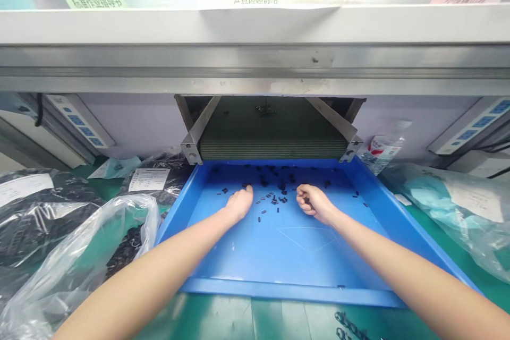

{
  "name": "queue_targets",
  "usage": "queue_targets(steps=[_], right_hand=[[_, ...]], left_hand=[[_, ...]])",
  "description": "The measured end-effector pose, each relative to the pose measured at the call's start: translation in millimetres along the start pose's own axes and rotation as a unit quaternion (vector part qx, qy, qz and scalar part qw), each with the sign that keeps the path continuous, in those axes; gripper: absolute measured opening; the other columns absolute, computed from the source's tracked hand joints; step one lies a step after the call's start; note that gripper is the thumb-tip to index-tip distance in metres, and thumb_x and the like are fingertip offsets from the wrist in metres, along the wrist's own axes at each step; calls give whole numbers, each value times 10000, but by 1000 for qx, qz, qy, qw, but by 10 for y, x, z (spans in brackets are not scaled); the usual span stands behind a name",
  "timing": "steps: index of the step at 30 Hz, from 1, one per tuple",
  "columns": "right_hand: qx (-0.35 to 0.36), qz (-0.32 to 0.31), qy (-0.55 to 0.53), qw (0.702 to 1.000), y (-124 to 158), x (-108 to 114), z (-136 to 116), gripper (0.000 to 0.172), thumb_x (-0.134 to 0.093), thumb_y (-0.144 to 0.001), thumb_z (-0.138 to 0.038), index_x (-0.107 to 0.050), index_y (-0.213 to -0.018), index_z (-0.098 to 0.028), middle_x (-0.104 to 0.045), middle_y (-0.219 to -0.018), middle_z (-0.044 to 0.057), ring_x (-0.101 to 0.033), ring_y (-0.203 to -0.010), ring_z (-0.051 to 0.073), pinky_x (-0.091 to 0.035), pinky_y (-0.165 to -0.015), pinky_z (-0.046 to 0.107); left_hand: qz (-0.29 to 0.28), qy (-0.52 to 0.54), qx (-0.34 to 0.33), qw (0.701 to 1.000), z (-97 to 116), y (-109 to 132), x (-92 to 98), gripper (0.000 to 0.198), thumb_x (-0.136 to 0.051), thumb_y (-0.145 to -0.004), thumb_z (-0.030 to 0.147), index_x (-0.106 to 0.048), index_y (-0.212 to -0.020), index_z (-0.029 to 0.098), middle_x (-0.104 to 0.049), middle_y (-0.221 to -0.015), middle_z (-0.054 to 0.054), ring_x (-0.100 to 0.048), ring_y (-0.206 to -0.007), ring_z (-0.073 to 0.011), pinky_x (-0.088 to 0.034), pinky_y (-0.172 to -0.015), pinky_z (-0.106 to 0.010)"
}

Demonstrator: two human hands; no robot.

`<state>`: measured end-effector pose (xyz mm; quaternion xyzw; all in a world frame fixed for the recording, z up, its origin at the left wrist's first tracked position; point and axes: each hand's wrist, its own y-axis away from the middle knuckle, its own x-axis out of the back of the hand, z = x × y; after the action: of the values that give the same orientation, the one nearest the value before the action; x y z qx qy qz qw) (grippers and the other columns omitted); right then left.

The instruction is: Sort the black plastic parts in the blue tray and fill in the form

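Both hands are sorting through the small black parts (274,200) scattered at the far end of the blue tray (279,255) below the conveyor belt (273,146): the left hand (240,203) is resting there, its fingers tucked out of sight so their grip cannot be told, and the right hand (313,202) is holding its fingers (303,199) clenched.

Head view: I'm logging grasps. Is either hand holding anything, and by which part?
Cannot tell: right hand is curled shut, contents hidden; left hand rests among small black parts.
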<state>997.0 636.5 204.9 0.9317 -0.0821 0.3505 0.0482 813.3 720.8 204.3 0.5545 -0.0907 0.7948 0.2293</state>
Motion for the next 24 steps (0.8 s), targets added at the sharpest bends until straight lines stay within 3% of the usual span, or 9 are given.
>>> queue_targets(steps=[2, 4, 8, 11, 14, 17, 20, 22, 24], right_hand=[[-19, 13, -23, 999, 9, 116, 49, 239, -76, -857, -236, -234, -678, -218, -346, -546, -34, -278, -385, 93, -237, -379, 217], [-31, 21, -19, 999, -4, 162, 83, 247, -149, -881, -301, -261, -678, -214, -364, -541, -37, -293, -389, 89, -241, -390, 217], [-1, -1, 36, 999, -94, 63, 94, 92, -523, -783, -240, -451, -770, -184, -452, -529, -41, -427, -500, 119, -317, -526, 234], [20, -5, 69, 997, -172, -52, 79, 85, -558, -730, -135, -513, -780, -186, -479, -562, -25, -474, -603, 151, -318, -605, 258], [16, -6, 60, 998, -207, -97, 78, 81, -509, -731, -106, -485, -714, -182, -467, -562, -14, -468, -610, 151, -317, -602, 258], [-6, -26, -4, 1000, -173, -45, 98, 74, -430, -741, -129, -404, -705, -188, -445, -527, -25, -413, -502, 118, -313, -507, 227], [-16, -33, -94, 995, -88, 84, 126, 30, -300, -742, -187, -293, -728, -212, -408, -547, -33, -323, -419, 102, -261, -403, 207], [-5, -23, -135, 991, -37, 181, 141, 21, -228, -724, -203, -240, -717, -219, -391, -571, -21, -302, -415, 108, -240, -375, 210], [9, -13, -150, 989, -22, 255, 145, 63, -186, -711, -197, -245, -719, -217, -427, -611, 10, -318, -425, 118, -237, -362, 219]], left_hand=[[-25, 86, 2, 996, -23, -56, 95, 212, -339, -748, 46, -453, -908, 125, -528, -618, -56, -565, -542, -182, -434, -539, -280], [-44, 184, -4, 982, -33, -103, 190, 165, -289, -780, 91, -405, -881, 149, -418, -543, 22, -422, -385, -103, -329, -407, -207], [-63, 341, -46, 937, -10, -142, 322, 181, -141, -829, 183, -321, -830, 187, -297, -560, 58, -253, -347, -59, -199, -338, -170], [-99, 381, -70, 916, 51, -156, 313, 273, -65, -852, 311, -280, -721, 204, -290, -545, 53, -253, -341, -65, -203, -319, -189], [-132, 363, -88, 918, 137, -188, 223, 275, -187, -859, 380, -275, -669, 202, -391, -577, 23, -358, -371, -64, -229, -336, -183], [-131, 293, -109, 941, 205, -220, 115, 213, -336, -847, 326, -378, -695, 182, -466, -603, 10, -428, -420, -79, -293, -386, -189], [-106, 188, -142, 966, 240, -229, 13, 49, -542, -749, 219, -510, -761, 184, -497, -596, 13, -543, -615, -153, -415, -572, -239], [-92, 129, -162, 974, 261, -223, -51, 126, -600, -700, 169, -551, -812, 200, -550, -675, -8, -563, -818, -221, -425, -738, -304], [-87, 95, -170, 977, 286, -214, -93, 125, -575, -719, 159, -554, -835, 200, -583, -777, -37, -541, -912, -255, -405, -804, -354]])
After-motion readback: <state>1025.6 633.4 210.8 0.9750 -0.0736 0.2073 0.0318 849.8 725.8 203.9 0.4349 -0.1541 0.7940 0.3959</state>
